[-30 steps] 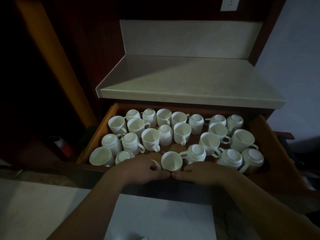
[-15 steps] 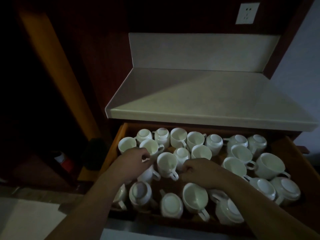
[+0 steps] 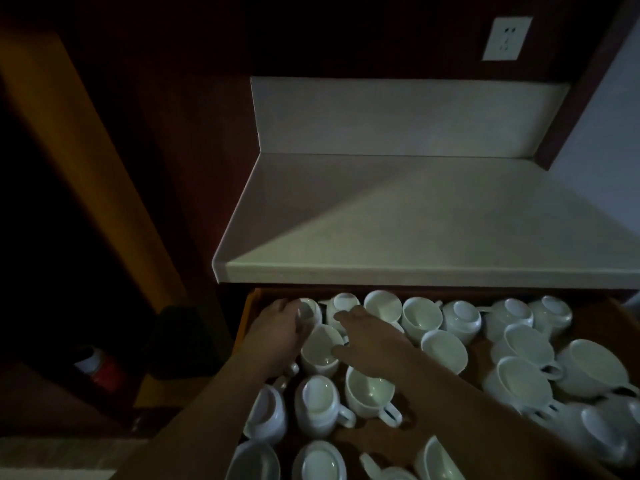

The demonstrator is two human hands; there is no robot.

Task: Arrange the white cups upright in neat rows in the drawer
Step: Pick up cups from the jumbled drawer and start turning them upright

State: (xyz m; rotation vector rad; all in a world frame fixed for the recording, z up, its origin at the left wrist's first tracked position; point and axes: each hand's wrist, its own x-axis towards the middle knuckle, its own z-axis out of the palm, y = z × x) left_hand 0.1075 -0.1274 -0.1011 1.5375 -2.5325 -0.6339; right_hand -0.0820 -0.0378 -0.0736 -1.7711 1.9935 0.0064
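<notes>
Dim room, dark wood cabinet. Pale countertop (image 3: 415, 237) fills frame centre, with a matching backsplash (image 3: 398, 119) at 12 o'clock and a white wall outlet (image 3: 506, 38) at 1 o'clock. Red-and-white object (image 3: 98, 370) sits low in shadow at 8 o'clock; too dark to identify.

Wooden drawer (image 3: 602, 320) is open under the counter edge, running 5 to 7 o'clock in frame. White cups (image 3: 445, 349) are packed inside, touching or just beside each other, with no clean rows. They are mixed: several mouth-up, several base-up, and a few near the front edge look tipped, though blur makes that unclear.

Left hand (image 3: 277, 327) is at the drawer's 10 o'clock back corner, fingers against the side of the corner cup (image 3: 310, 311). Motion blur there, so I cannot tell whether it is gripping or just touching.

Right hand (image 3: 370, 341) reaches in from 5 o'clock, forearm crossing above the front cups. Its fingers are stretched out, not curled, with fingertips on the base-up cup (image 3: 348, 301) next in the back row. The thumb lies at the rim of a mouth-up cup (image 3: 320, 348) between the two hands. It holds nothing.
</notes>
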